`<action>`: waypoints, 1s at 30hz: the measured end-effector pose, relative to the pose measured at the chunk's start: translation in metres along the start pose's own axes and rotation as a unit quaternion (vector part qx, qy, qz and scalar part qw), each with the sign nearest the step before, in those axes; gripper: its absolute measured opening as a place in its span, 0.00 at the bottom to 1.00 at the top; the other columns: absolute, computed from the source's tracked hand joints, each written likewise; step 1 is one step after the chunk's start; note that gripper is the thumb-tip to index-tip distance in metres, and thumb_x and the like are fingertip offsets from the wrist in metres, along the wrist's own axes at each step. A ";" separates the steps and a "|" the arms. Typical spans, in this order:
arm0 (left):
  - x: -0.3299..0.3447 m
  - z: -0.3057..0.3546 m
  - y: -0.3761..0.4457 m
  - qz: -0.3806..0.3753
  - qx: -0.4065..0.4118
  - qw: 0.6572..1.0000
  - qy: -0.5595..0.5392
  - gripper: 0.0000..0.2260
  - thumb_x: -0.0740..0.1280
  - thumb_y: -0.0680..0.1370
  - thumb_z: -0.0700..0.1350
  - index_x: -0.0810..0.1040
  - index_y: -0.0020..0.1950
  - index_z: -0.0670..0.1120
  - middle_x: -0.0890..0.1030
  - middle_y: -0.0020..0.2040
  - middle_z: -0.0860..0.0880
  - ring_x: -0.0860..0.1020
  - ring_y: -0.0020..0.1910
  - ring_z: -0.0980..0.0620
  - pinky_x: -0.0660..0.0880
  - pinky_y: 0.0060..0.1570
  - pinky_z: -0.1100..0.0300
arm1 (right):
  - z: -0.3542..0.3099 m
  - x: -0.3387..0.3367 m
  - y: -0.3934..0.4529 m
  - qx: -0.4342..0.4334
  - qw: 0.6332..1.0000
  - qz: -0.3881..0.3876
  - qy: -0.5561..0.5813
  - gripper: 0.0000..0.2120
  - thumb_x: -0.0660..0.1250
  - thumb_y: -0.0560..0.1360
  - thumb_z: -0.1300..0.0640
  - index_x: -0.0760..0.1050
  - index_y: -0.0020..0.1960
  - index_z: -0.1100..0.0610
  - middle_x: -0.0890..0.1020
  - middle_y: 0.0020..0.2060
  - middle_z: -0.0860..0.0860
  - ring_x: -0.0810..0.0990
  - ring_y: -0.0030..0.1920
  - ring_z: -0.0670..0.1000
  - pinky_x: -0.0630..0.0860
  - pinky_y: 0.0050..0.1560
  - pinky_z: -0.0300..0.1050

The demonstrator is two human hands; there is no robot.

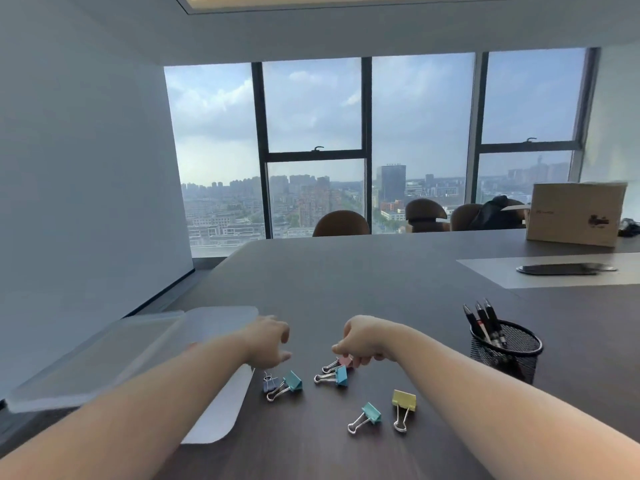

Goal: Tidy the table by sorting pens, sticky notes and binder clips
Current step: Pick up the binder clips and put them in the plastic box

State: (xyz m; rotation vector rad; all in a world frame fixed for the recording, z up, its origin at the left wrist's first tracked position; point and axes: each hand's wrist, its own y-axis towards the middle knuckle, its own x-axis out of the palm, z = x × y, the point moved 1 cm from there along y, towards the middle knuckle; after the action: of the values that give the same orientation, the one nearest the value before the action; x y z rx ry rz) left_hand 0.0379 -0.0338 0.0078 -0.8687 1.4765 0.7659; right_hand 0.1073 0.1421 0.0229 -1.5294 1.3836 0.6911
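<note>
Several binder clips lie on the dark table in front of me. A grey-blue clip (269, 382) and a teal clip (292, 381) sit just below my left hand (266, 341), which hovers with curled fingers apart and nothing in it. My right hand (363, 337) pinches a pink binder clip (346, 360) that touches a blue clip (341, 375). Nearer to me lie another teal clip (371, 413) and a yellow clip (403, 400). At the right, a black mesh cup (505, 355) holds several black pens (485, 320).
A clear plastic box (104, 358) stands at the left table edge, with a white lid (221, 410) lying beside it under my left forearm. Far right are a cardboard box (575, 213), a grey mat (491, 271) and a dark flat object (564, 269). Chairs line the far side.
</note>
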 end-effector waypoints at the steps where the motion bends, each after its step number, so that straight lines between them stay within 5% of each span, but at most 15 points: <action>1: 0.005 0.006 0.000 -0.027 0.002 1.000 0.013 0.21 0.62 0.78 0.54 0.68 0.69 0.46 0.69 0.70 0.45 0.69 0.70 0.45 0.65 0.67 0.56 | 0.008 0.001 -0.001 -0.001 1.000 0.014 -0.025 0.12 0.60 0.78 0.52 0.75 0.50 0.60 0.81 0.42 0.53 0.78 0.37 0.51 0.72 0.36 0.42; 4: 0.025 0.020 0.001 -0.085 -0.014 0.996 0.024 0.24 0.59 0.79 0.54 0.63 0.73 0.48 0.66 0.73 0.44 0.69 0.70 0.42 0.67 0.68 0.53 | 0.037 0.016 0.000 0.026 0.995 0.060 -0.081 0.22 0.61 0.76 0.43 0.72 0.63 0.56 0.77 0.62 0.53 0.73 0.65 0.56 0.69 0.64 0.50; 7: 0.050 0.028 0.002 -0.114 -0.047 0.992 0.025 0.24 0.53 0.80 0.56 0.60 0.74 0.49 0.64 0.73 0.43 0.67 0.71 0.39 0.65 0.69 0.49 | 0.068 0.041 0.001 0.077 0.990 0.075 -0.091 0.24 0.57 0.75 0.38 0.68 0.66 0.50 0.70 0.66 0.53 0.63 0.71 0.56 0.64 0.66 0.57; 11: 0.072 0.033 0.006 -0.046 -0.083 0.995 0.012 0.19 0.50 0.81 0.54 0.63 0.68 0.46 0.66 0.68 0.43 0.65 0.68 0.39 0.65 0.67 0.44 | 0.089 0.062 -0.002 0.065 0.981 0.149 -0.104 0.20 0.53 0.78 0.40 0.66 0.64 0.50 0.68 0.64 0.53 0.64 0.68 0.56 0.65 0.63 0.57; 15: 0.079 0.038 0.005 0.017 -0.102 0.994 -0.027 0.15 0.49 0.82 0.50 0.65 0.64 0.44 0.68 0.65 0.43 0.70 0.65 0.40 0.69 0.62 0.47 | 0.088 0.073 0.002 0.043 0.964 0.237 -0.110 0.17 0.48 0.80 0.44 0.69 0.58 0.52 0.77 0.58 0.51 0.72 0.63 0.55 0.68 0.58 0.53; 22: 0.083 0.036 0.004 0.113 -0.162 0.978 -0.073 0.15 0.55 0.79 0.50 0.69 0.61 0.43 0.75 0.60 0.43 0.76 0.61 0.42 0.72 0.55 0.54 | 0.084 0.073 0.014 0.015 0.957 0.269 -0.108 0.18 0.51 0.80 0.46 0.75 0.50 0.54 0.80 0.54 0.52 0.76 0.59 0.55 0.72 0.53 0.47; 26: 0.085 0.039 0.003 0.185 -0.125 0.968 -0.113 0.03 0.58 0.77 0.45 0.66 0.48 0.47 0.76 0.54 0.45 0.77 0.55 0.44 0.73 0.49 0.55 | 0.085 0.072 0.018 0.001 0.953 0.293 -0.081 0.21 0.51 0.80 0.44 0.57 0.32 0.51 0.78 0.43 0.53 0.79 0.50 0.55 0.67 0.42 0.44; 30: 0.089 0.037 0.006 0.228 -0.091 0.957 -0.156 0.07 0.59 0.77 0.42 0.60 0.45 0.48 0.66 0.45 0.49 0.78 0.49 0.41 0.66 0.39 0.57 | 0.086 0.066 0.020 -0.001 0.948 0.316 -0.041 0.19 0.52 0.80 0.42 0.58 0.35 0.52 0.73 0.34 0.50 0.71 0.38 0.56 0.65 0.39 0.45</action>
State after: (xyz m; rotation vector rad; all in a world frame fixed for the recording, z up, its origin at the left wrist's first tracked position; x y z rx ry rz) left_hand 0.0499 -0.0064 -0.0842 -0.5074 1.3464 1.3349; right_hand 0.1171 0.1914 -0.0757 -1.0272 1.8213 1.1255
